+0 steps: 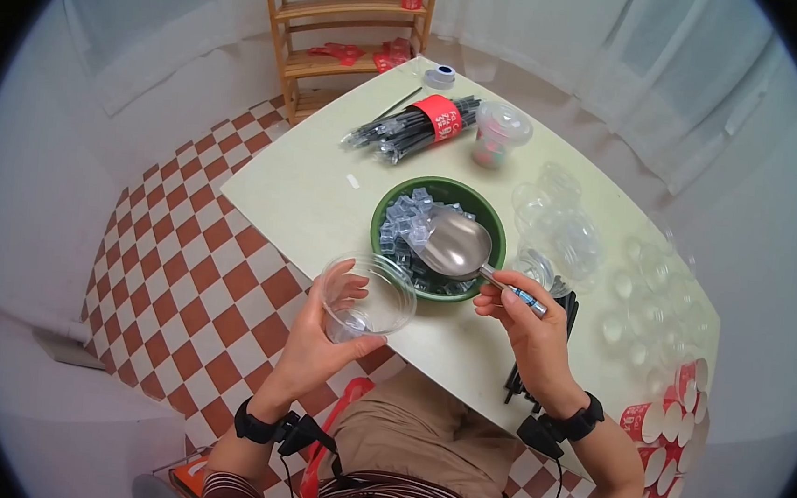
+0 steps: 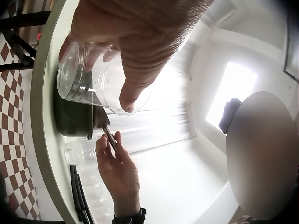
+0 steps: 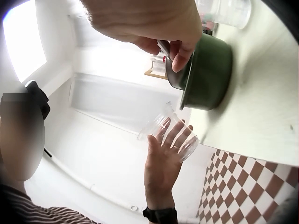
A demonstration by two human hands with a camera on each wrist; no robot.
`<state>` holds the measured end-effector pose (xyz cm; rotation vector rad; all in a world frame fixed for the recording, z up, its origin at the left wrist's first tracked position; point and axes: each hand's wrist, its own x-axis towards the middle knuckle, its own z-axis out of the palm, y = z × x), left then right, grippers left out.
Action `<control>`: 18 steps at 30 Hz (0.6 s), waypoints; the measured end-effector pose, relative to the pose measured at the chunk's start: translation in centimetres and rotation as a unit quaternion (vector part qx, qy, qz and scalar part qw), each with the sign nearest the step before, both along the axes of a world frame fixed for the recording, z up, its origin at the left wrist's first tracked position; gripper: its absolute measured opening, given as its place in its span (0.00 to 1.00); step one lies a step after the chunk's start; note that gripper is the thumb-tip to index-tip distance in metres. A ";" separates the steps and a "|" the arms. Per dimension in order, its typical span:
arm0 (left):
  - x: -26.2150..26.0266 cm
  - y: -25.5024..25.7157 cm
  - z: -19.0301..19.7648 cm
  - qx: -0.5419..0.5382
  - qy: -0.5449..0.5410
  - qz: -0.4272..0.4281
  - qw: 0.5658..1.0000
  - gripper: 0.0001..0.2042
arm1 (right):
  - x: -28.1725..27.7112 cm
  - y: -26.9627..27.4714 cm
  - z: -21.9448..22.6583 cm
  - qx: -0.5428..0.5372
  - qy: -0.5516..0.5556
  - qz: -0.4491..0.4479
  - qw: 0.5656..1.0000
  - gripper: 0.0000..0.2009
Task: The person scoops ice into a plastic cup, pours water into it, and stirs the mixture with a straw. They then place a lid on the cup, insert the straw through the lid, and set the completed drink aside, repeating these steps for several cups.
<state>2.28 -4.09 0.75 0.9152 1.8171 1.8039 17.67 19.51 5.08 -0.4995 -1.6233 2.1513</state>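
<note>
In the head view my left hand point(image 1: 321, 341) grips a clear plastic cup point(image 1: 371, 298) at the table's near edge, with something clear at its bottom. My right hand point(image 1: 537, 335) pinches the handle of a metal scoop point(image 1: 455, 244), whose bowl lies over the ice cubes point(image 1: 405, 220) in a green basin point(image 1: 499, 257). The left wrist view has the cup point(image 2: 107, 84) in my left hand point(image 2: 135, 37), beside the basin point(image 2: 74, 119). From the right wrist, my right hand point(image 3: 159, 23) is at the rim of the basin point(image 3: 210, 74); fingers wrap the cup point(image 3: 175, 135).
Black wrapped straws point(image 1: 417, 129) with a red band, a tape roll point(image 1: 440, 76) and stacked clear cups point(image 1: 496, 135) stand at the back. Clear lids point(image 1: 572, 244) and more clear cups lie right of the basin, red paper cups point(image 1: 642, 421) at the right corner. A wooden shelf point(image 1: 343, 8) stands behind.
</note>
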 end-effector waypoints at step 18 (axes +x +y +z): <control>-2.1 -0.4 0.3 -0.043 0.020 0.113 0.992 0.43 | 0.5 0.6 -1.8 -0.078 -0.007 0.069 0.995 0.16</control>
